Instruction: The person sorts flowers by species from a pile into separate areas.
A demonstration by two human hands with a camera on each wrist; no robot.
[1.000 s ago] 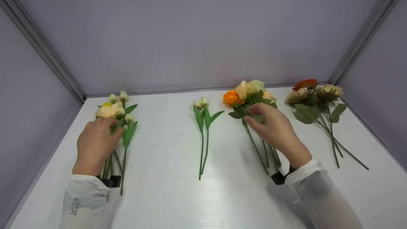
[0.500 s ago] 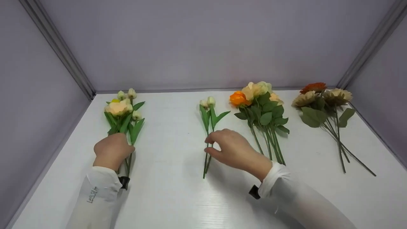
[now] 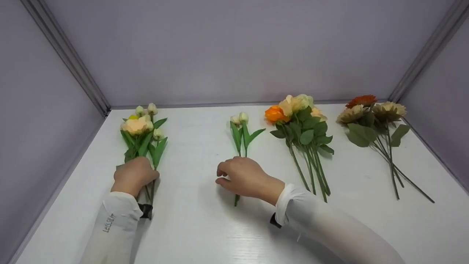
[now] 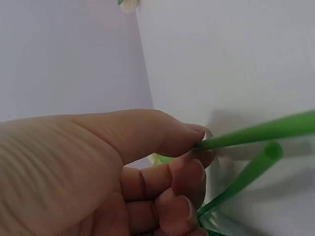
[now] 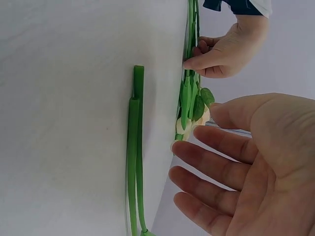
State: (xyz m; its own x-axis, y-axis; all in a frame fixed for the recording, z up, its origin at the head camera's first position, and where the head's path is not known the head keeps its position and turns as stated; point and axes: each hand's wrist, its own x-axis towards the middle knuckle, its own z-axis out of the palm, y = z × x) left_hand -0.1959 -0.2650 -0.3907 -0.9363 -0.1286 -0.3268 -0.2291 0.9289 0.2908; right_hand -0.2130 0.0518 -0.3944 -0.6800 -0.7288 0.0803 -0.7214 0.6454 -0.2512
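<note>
On the left of the table, my left hand grips the stems of a flower bunch with a peach bloom, white tulips and green leaves. In the left wrist view, a green stem passes between thumb and fingertips, and another stem lies by the lower fingers. Two white tulips lie mid-table, heads to the back. Over their stems is my right hand, fingers loosely bent and holding nothing. The right wrist view shows the right hand beside the tulip stems, apart from them.
Right of the tulips lies a rose bunch with orange and cream blooms. At far right are several rust and beige flowers with crossed stems. Grey panels wall the white table at the back and sides.
My right hand has moved left from over the rose bunch to over the tulip stems. My left hand has come down its bunch, from just below the blooms onto the stems.
</note>
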